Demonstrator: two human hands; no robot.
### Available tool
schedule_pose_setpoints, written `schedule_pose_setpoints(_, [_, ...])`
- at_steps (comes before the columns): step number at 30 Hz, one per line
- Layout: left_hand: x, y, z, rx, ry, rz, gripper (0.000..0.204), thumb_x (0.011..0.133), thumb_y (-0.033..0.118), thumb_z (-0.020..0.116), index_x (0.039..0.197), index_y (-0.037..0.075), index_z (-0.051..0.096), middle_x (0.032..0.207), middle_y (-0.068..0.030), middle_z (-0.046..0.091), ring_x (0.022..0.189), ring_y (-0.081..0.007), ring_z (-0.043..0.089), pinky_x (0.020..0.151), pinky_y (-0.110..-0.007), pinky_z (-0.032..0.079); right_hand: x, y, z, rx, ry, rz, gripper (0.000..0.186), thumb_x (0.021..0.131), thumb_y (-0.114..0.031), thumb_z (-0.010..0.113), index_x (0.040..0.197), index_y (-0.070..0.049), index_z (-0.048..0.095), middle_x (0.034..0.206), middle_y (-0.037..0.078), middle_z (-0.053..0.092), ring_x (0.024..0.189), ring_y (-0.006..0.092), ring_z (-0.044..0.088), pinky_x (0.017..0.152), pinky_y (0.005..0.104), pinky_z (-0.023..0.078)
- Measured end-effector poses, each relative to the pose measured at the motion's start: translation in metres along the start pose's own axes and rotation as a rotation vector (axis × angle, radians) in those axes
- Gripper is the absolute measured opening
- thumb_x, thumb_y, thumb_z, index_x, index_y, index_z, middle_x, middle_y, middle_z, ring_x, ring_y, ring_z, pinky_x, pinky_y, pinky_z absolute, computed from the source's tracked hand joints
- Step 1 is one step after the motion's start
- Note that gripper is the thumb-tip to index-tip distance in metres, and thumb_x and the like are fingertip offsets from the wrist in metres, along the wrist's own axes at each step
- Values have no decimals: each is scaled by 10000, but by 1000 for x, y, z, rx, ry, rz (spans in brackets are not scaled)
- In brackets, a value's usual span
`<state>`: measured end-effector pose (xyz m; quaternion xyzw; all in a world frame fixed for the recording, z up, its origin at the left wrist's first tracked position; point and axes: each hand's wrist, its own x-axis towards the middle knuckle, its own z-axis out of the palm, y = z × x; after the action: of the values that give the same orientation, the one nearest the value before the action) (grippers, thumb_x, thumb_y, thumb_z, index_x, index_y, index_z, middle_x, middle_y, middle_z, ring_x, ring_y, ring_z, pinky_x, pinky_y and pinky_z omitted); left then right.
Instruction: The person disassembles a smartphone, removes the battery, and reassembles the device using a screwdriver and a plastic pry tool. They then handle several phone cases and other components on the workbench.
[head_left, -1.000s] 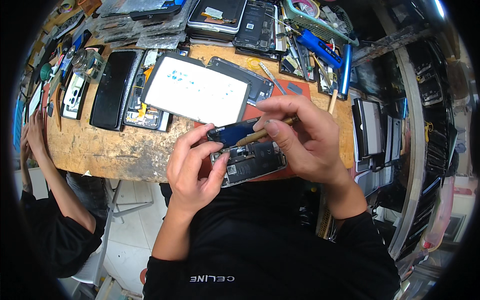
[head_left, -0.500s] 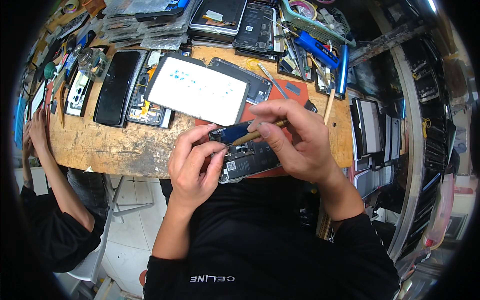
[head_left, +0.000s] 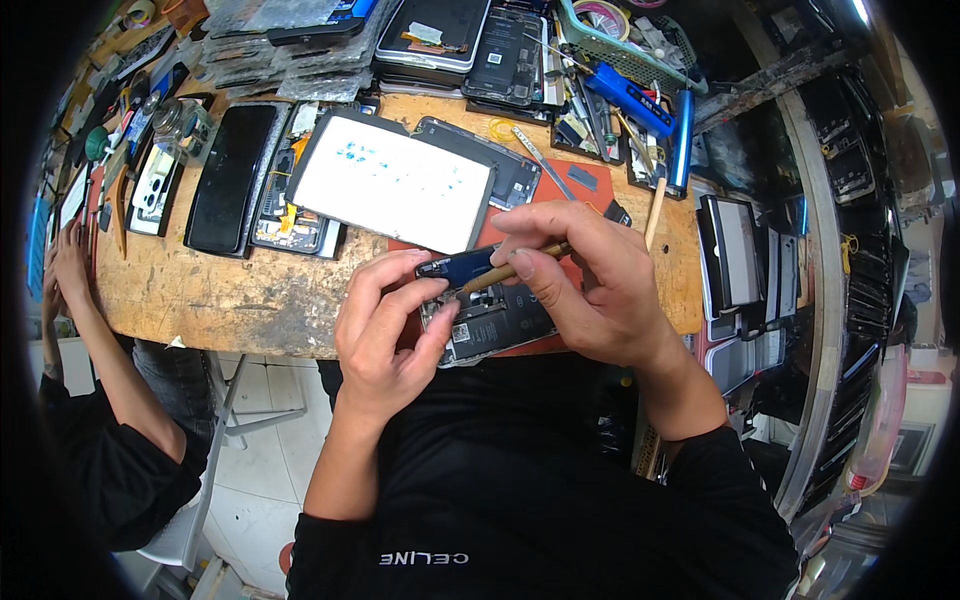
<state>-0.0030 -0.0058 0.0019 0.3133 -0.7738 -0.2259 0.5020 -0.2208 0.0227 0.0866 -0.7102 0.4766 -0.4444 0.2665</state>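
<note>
An opened phone lies near the table's front edge, its black battery and inner parts bare. Along its far side a dark screen panel stands raised at a tilt. My left hand grips the left end of this panel with its fingers, while the thumb lies by the phone's left edge. Between the thumb and fingers of my right hand is a slim brass-coloured screwdriver. Its tip points left, down at the phone's inner parts next to my left fingertips. Whether the tip touches a screw is too small to tell.
Beyond the phone lies a white sheet-topped pad on a red mat. Phones and parts trays stand further back, with a blue tool and a green basket. At the left, another person's hand rests by the table edge.
My left thumb has parted from the index finger and shifted slightly right. The screwdriver tip has moved a little right, away from the left fingertips. The phone stays in place.
</note>
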Motion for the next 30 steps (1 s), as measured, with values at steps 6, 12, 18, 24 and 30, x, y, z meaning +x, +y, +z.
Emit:
schedule_pose_setpoints(6, [-5,0,-1,-126,5,-63,445,737,35,748,1162,-16,627,1236,-264,681,1084,-405,699,950,-459,561,-3,-7,-11,-202,-34,-89,255,958,38,686,1213,47,685,950,134,736,872,238,763,747,334,604])
schedule_pose_setpoints(12, [-11,-2,-1,-112,-17,-87,415,768,7,654,1176,-43,597,1221,-297,674,1088,-416,693,971,-470,554,-15,-9,-18,-377,-157,-112,281,905,56,699,1182,13,683,910,140,703,793,317,713,701,395,555])
schedule_pose_setpoints(18, [-10,-1,-1,-89,-25,-65,418,776,4,653,1188,-40,600,1218,-292,671,1073,-411,690,956,-466,557,-19,-2,-16,-353,-149,-125,304,911,58,692,1210,14,668,944,150,706,819,333,717,722,410,567])
schedule_pose_setpoints(24, [-10,-1,-1,-72,-27,-59,420,772,4,654,1187,-38,606,1206,-285,669,1063,-408,686,941,-464,557,-18,-2,-19,-326,-262,-113,360,866,47,700,1219,9,642,979,165,688,881,364,703,781,440,567])
schedule_pose_setpoints(30, [-8,1,-2,-40,-34,-34,411,763,2,654,1171,-35,618,1183,-276,667,1045,-409,682,930,-461,556,-15,-10,-24,-379,-385,-91,445,799,15,710,1228,-18,594,1011,140,639,959,347,663,850,458,525])
